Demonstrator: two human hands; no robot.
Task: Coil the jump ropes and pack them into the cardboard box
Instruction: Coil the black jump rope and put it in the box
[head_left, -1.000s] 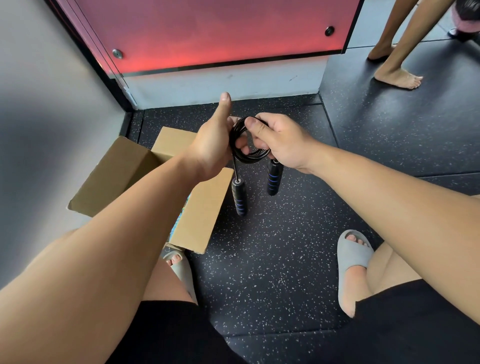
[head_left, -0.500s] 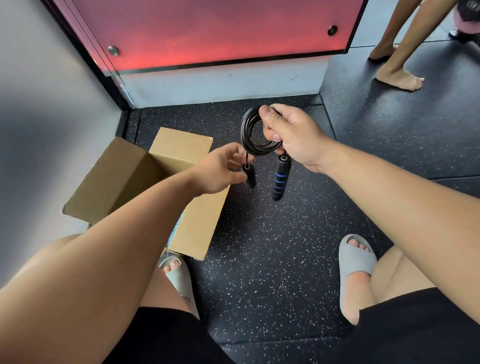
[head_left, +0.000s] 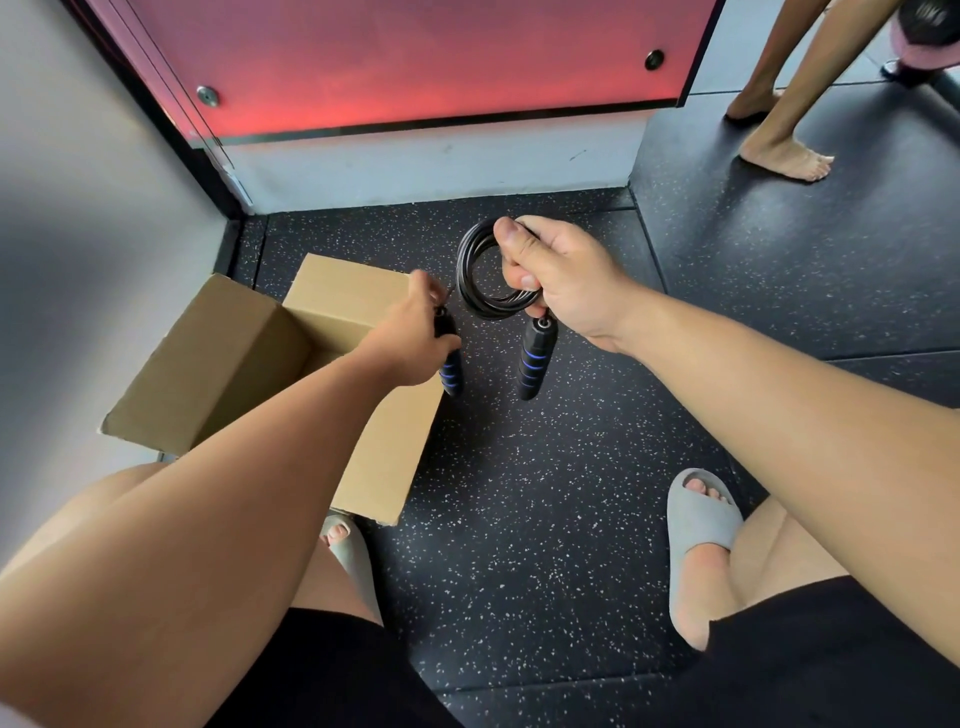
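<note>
The right hand (head_left: 561, 280) pinches the coiled black jump rope (head_left: 485, 296) so its loops hold; the left hand (head_left: 413, 343) grips 1 blue-ringed black foam handle (head_left: 451, 371), steadying it beside the brown cardboard box (head_left: 337, 296).

Even, bright light; red glow is cast by the backlit panel (head_left: 415, 57). Edges are bent by wide-angle distortion; left wall (head_left: 78, 260) is blurred.

Black speckled rubber floor (head_left: 519, 545), mat seams visible. Open cardboard box (head_left: 208, 374) sits on it at 9 o'clock. Wearer's feet in grey slides (head_left: 696, 525) at 5 and 7 o'clock. Another person's bare feet (head_left: 784, 158) stand at 2 o'clock.
</note>
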